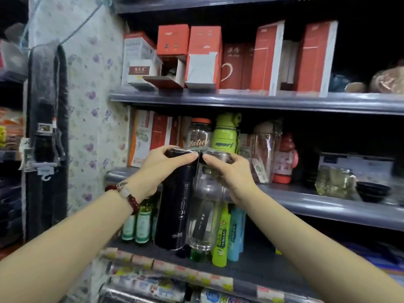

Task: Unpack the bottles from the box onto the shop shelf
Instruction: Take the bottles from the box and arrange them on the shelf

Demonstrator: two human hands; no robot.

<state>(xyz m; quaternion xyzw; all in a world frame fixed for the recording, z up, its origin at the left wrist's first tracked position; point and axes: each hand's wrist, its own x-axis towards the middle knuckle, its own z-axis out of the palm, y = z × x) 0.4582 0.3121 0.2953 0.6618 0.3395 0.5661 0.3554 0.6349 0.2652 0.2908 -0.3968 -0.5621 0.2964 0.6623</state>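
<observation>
I hold two tall bottles side by side in front of the middle shelf (pixel 306 201). My left hand (pixel 161 166) grips the top of a dark navy bottle (pixel 175 213). My right hand (pixel 229 173) grips the top of a clear bottle (pixel 205 215) with a dark label. The two bottles touch, and my thumbs meet at their caps. Both hang in the air, with their bases down in front of the shelf below. The box they came from is out of view.
The middle shelf holds a clear "Nature" bottle (pixel 200 136), a green sport bottle (pixel 225 136), a red bottle (pixel 286 158) and cartons. Orange boxes (pixel 205 55) fill the upper shelf. Green and blue bottles (pixel 223 237) stand on the lower shelf. A floral wall (pixel 91 106) is at left.
</observation>
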